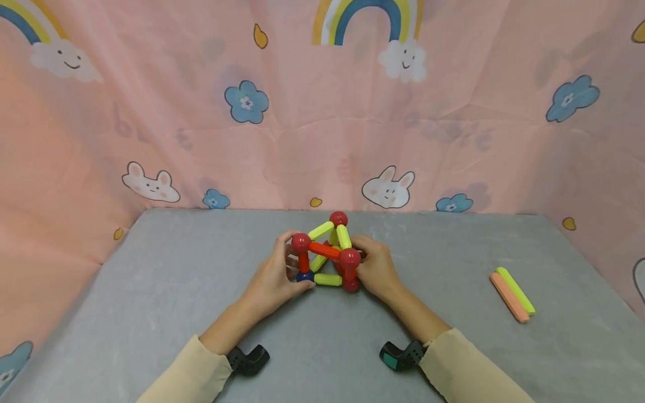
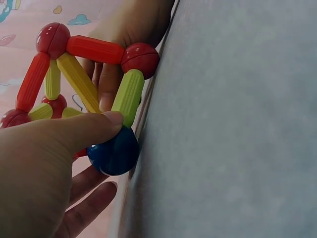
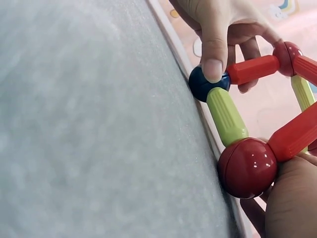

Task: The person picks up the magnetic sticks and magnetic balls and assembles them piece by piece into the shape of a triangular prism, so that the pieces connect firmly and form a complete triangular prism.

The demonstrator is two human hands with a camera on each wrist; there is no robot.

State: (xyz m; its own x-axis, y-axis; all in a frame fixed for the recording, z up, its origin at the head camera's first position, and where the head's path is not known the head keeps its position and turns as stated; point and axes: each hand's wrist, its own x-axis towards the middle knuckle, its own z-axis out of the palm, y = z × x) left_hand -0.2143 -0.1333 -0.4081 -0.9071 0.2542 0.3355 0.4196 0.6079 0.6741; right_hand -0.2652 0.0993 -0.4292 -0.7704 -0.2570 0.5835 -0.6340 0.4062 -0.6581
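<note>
A house-like frame of magnetic building sticks and balls (image 1: 325,250) stands on the grey table between both hands. Red balls join red and yellow-green sticks, and one red ball (image 1: 339,219) forms the peak. My left hand (image 1: 272,282) grips the left side: its thumb presses a blue ball (image 2: 115,152) at the lower corner, and a fingertip reaches the red ball (image 3: 287,58) above it. At the right side, my right hand (image 1: 378,268) holds the frame from behind, its fingertips partly hidden by the sticks and balls.
Two loose sticks lie side by side on the right of the table (image 1: 428,252), one orange (image 1: 509,298) and one yellow-green (image 1: 516,291). A pink patterned cloth (image 1: 302,151) hangs behind the table and along its sides.
</note>
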